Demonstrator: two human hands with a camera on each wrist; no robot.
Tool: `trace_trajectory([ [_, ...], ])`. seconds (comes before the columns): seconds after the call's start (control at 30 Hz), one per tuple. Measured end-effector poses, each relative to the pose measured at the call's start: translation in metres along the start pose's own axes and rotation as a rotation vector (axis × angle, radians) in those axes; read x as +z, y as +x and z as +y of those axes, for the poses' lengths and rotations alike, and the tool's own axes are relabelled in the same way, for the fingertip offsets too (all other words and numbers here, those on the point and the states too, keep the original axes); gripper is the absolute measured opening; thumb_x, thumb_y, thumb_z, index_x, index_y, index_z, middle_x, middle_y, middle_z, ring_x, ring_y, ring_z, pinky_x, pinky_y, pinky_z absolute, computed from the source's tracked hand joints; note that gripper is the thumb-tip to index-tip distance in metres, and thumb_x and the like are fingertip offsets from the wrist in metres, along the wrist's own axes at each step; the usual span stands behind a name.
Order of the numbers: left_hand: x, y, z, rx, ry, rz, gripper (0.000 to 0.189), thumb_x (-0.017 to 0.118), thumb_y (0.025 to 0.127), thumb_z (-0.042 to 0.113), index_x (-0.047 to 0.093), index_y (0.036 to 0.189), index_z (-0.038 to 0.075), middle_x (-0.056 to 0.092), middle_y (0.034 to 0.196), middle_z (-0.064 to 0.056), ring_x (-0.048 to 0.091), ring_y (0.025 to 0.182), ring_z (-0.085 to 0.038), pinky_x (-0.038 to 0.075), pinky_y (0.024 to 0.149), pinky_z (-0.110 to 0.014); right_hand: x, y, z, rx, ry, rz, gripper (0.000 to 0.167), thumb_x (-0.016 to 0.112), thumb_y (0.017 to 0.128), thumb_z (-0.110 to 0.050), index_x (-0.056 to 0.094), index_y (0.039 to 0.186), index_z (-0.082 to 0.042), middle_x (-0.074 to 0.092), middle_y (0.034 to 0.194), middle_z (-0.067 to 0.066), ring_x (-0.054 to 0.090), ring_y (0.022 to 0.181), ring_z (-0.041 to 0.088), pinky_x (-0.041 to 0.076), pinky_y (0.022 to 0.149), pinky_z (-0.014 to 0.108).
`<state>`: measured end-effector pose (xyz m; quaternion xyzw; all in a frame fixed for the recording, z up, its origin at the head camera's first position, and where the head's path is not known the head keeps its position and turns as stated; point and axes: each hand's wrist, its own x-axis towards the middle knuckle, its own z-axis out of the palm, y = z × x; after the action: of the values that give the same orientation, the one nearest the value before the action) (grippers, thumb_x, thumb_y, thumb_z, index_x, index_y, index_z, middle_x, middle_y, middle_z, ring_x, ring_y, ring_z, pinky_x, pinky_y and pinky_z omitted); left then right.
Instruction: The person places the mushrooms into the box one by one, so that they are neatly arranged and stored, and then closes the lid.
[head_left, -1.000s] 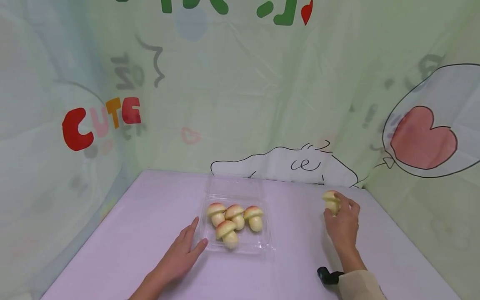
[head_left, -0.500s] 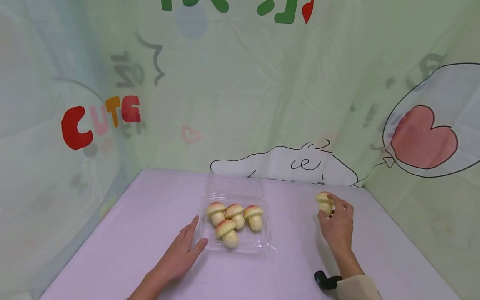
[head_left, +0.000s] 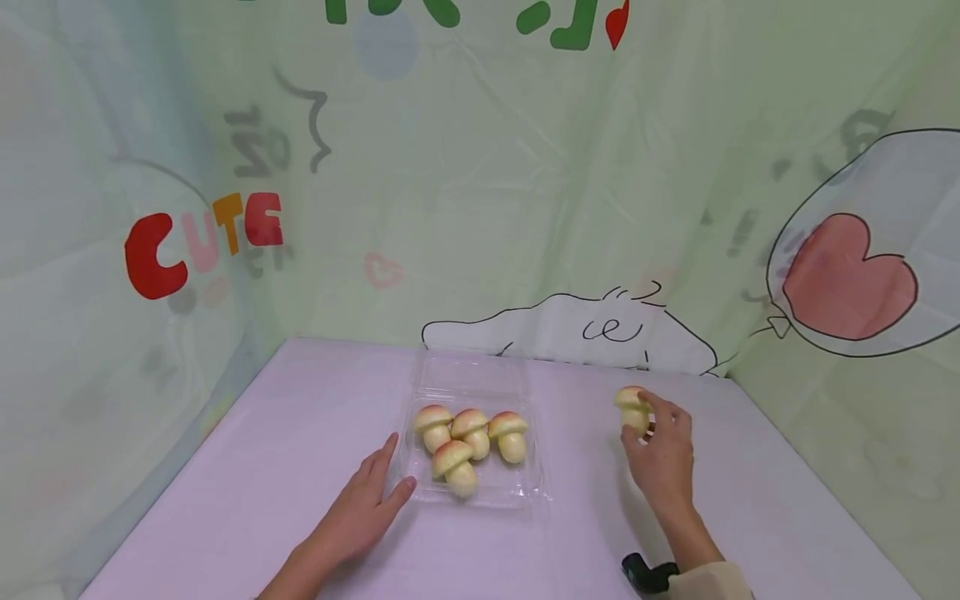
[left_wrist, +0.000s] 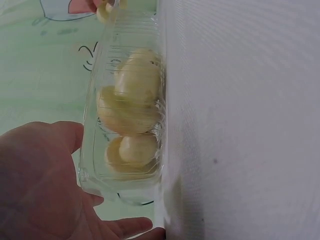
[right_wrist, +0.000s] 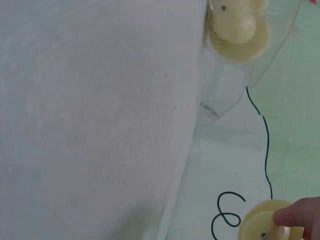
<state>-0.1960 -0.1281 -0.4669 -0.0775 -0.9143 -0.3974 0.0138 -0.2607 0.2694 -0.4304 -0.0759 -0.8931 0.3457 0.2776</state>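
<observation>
A clear plastic box (head_left: 495,492) with its lid folded back stands on the table, holding several toy mushrooms (head_left: 510,437) with cream stems and reddish caps. At its left side my left hand (head_left: 358,510) touches the wall with fingers extended; the left wrist view shows the thumb and fingers around the box's (left_wrist: 90,155) near corner. My right hand (head_left: 663,458) pinches another toy mushroom (head_left: 630,407) by its side, held upright to the right of the box. In the right wrist view a fingertip presses this mushroom (right_wrist: 262,225), seen from beneath.
The lilac tabletop (head_left: 585,533) runs back to a pale green printed curtain (head_left: 480,183), which also hangs along both sides. A black strap mount (head_left: 647,575) sits on my right wrist near a beige sleeve (head_left: 711,583).
My right hand has moved left toward the box, carrying the mushroom with it. The left hand, the box and the mushrooms inside it stay put.
</observation>
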Motion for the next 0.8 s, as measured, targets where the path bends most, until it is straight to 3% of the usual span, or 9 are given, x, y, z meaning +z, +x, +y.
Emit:
trace_trajectory([
  [0.37,0.000,0.000,-0.001,0.003,0.000,-0.003,0.076,0.054,0.106,0.048,0.023,0.166,0.015,0.036,0.161,-0.028,0.037,0.148,-0.051,0.032,0.115,-0.069,0.007,-0.011,-0.020,-0.064,0.022,-0.017,0.057,0.068,0.095,-0.001,0.050,0.149,-0.006,0.041,0.144,0.031,0.065,0.110,0.049,0.058,0.092,0.058],
  [0.8,0.001,0.001,-0.001,0.003,0.007,-0.003,0.075,0.054,0.106,0.047,0.023,0.166,0.014,0.036,0.161,-0.027,0.037,0.148,-0.050,0.032,0.116,-0.068,0.015,-0.020,-0.030,-0.121,0.044,-0.033,0.057,0.071,0.092,0.003,0.053,0.145,-0.005,0.044,0.140,0.030,0.066,0.109,0.050,0.058,0.092,0.055],
])
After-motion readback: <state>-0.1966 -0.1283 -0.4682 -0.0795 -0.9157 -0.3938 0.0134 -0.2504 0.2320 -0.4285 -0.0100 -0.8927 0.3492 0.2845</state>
